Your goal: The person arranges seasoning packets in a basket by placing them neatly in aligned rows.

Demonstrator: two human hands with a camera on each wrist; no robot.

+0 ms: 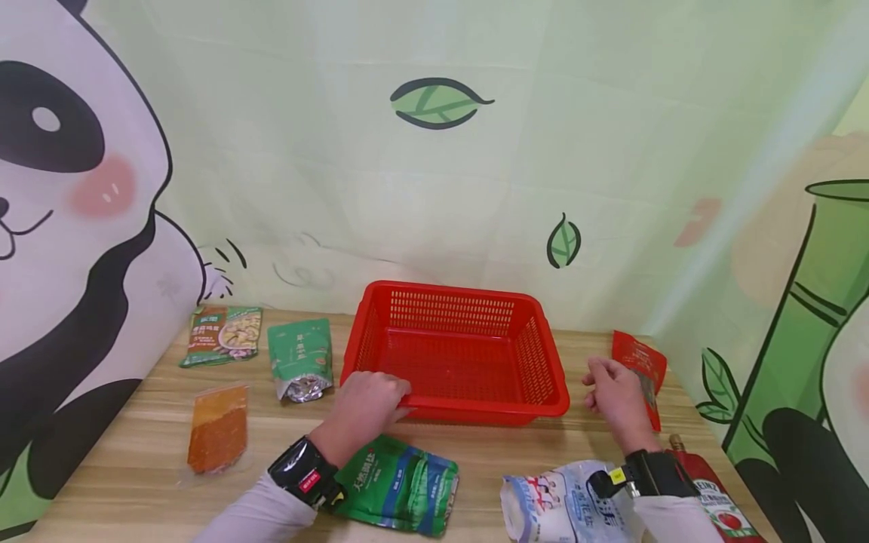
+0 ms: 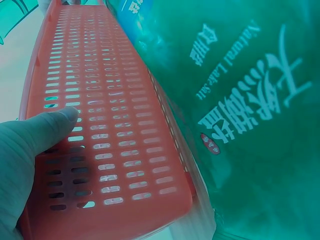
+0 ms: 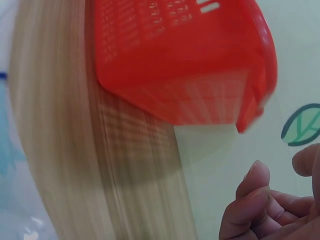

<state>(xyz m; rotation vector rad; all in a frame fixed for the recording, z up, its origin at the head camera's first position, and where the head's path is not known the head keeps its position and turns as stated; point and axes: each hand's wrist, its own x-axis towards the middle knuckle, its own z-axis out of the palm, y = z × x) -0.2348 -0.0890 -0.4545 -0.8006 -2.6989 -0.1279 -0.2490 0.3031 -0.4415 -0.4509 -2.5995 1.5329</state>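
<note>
A red perforated plastic basket (image 1: 468, 408) stands on the table, and nothing lies inside it. My left hand (image 1: 370, 403) grips its front rim near the left corner; in the left wrist view the thumb (image 2: 55, 125) presses the outer wall. Just in front of the basket lies a green bag of lake salt (image 1: 400, 486), partly behind my left wrist. To the basket's right, my right hand (image 1: 616, 396) hovers with loosely curled fingers (image 3: 250, 180) and holds nothing. Behind that hand is a red pouch (image 1: 641, 356), partly hidden by it.
At left lie a noodle-pictured packet (image 1: 224, 335), a green foil pouch (image 1: 302, 351) and a clear packet of orange-red contents (image 1: 219, 431). A white-blue bag (image 1: 570, 501) lies front right, beside a red Heinz ketchup pouch (image 1: 720, 498). A panda-print backdrop (image 1: 441, 188) rises behind.
</note>
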